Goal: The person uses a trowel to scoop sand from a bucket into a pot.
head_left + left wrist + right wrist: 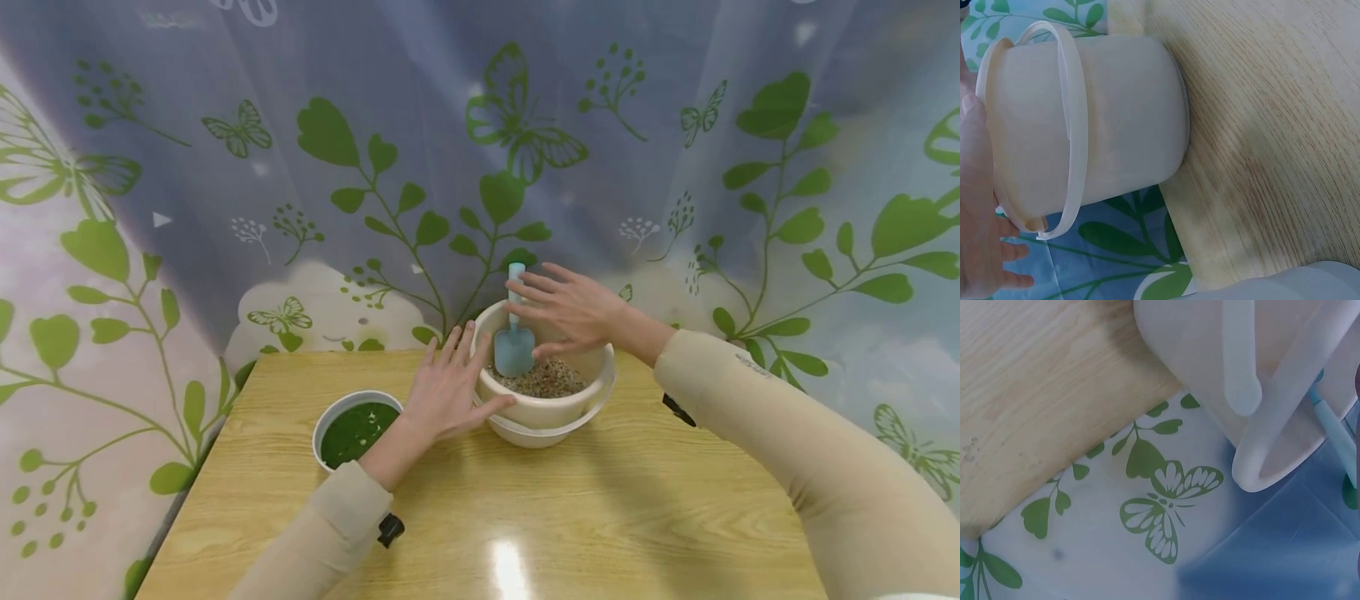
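"Biggest first: from my end I see a leafy curtain (420,75), then the wooden table (600,517) in front of it. How are the arms?"

"Both sleeves (322,525) reach in from the near side, the right one bent wide. I have the right hand (572,308) above the bucket (540,408), back up, fingers spread and pointing left. The left hand (446,387) lies slanted at the bucket's left rim, fingers spread too, thumb across toward the front."

"Touching the rim?"

"I can't tell from here. The bucket stands near the table's far edge, between the two hands, its handle (1077,137) hanging down around the side."

"And the bowl (366,397)?"

"Left of the bucket, partly behind the left wrist, something green in it."

"The scoop (514,352)?"

"In the bucket, blade down on the gravel (551,383), grip rising past the far rim. My right fingertips cross that grip; whether they touch it, I can't tell."
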The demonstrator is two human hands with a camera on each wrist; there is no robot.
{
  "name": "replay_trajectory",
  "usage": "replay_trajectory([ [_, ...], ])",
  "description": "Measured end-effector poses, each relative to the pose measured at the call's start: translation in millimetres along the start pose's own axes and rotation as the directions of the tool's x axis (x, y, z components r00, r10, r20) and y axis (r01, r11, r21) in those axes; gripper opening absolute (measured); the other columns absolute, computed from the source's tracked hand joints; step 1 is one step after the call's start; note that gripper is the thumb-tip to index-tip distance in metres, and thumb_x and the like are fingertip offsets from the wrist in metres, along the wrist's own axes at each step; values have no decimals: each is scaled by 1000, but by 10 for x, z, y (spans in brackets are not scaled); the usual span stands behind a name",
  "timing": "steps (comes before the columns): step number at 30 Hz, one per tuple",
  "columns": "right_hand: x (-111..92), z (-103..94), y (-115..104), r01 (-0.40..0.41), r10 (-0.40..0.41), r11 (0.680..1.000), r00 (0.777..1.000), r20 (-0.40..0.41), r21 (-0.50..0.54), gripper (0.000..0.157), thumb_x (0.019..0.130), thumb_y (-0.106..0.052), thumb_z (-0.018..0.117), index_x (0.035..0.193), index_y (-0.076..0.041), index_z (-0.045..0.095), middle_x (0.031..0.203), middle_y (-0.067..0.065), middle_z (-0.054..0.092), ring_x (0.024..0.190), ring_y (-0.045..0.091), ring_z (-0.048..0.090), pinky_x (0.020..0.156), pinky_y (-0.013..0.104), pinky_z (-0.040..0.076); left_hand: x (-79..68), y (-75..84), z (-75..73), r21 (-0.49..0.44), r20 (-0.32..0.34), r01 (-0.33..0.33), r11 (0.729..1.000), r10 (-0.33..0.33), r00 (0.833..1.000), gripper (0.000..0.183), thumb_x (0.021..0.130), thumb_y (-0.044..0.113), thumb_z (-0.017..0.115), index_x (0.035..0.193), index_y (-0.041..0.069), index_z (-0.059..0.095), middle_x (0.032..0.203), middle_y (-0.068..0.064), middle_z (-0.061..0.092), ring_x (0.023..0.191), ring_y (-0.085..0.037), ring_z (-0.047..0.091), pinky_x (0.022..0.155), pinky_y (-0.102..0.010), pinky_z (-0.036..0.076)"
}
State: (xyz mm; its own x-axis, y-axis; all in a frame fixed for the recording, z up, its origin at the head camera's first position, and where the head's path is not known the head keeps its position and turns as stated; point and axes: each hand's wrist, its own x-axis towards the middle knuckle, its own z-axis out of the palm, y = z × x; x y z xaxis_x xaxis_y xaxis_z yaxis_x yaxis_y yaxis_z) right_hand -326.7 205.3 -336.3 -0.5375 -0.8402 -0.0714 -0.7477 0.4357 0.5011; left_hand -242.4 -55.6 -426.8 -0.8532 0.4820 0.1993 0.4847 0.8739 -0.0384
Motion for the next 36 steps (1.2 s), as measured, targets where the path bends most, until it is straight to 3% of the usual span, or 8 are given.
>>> replay_trajectory([
  [9,173,19,79,20,-15,992,999,45,-121,90,99,-76,47,168,-20,31,177,10,25,165,31,24,136,55,21,-3,6,5,8,-8,9,1000,-9,1000,108,93,88,38,171,15,19,177,-17,19,163,-36,29,131,-61,29],
  [23,341,110,57,29,1,975,991,137,-219,91,100,-78,43,167,-18,33,175,12,29,165,30,24,137,53,17,-8,14,18,-2,-14,6,1000,-6,1000,108,93,87,40,171,15,18,177,-17,17,162,-37,30,132,-62,28],
  [31,343,205,75,-19,56,975,985,161,-221,92,100,-78,44,166,-14,34,172,15,36,162,31,31,137,53,18,-9,3,27,17,-30,0,1000,1,1000,107,94,87,39,170,14,22,177,-18,20,162,-37,32,132,-61,28],
  [36,303,224,97,-14,45,978,988,146,-209,90,100,-76,44,164,-13,38,169,16,41,160,32,37,136,54,21,-4,3,44,31,-28,0,1000,1,1000,108,93,88,37,170,14,22,177,-18,20,162,-36,31,132,-59,28],
])
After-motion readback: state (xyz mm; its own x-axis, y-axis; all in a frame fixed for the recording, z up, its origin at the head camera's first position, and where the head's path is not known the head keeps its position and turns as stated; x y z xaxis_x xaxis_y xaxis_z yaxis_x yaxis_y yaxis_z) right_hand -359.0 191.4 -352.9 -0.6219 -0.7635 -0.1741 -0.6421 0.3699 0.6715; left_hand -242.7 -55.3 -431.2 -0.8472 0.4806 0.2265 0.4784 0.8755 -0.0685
